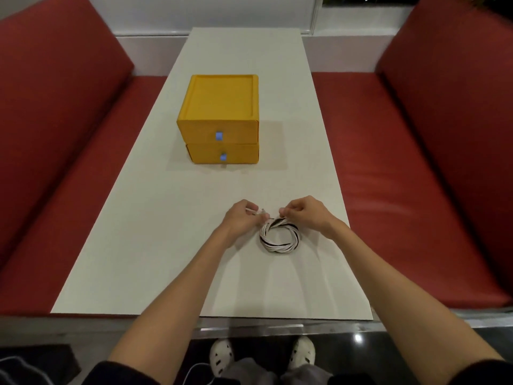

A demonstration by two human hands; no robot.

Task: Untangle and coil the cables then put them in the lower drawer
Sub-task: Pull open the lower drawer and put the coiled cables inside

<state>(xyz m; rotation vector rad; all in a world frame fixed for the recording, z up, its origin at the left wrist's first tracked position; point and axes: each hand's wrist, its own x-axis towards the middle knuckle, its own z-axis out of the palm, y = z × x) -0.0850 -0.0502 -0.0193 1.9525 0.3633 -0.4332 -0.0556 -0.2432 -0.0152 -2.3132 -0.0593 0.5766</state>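
Two grips meet over the cable coil (277, 249), which lies on the desk (166, 245). The left grip (241, 218) pinches a loose white end (254, 212); the right grip (305, 215) pinches the coil's top. Coiling seems nearly finished: next, tuck that end, then open the shut lower drawer (223, 157).

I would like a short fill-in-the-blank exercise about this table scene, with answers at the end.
1. The drawer box is coloured ___.
2. It has ___ drawers, both shut.
3. The coil is white and ___.
4. The benches beside the table are ___.
Missing words: yellow, two, black, red.
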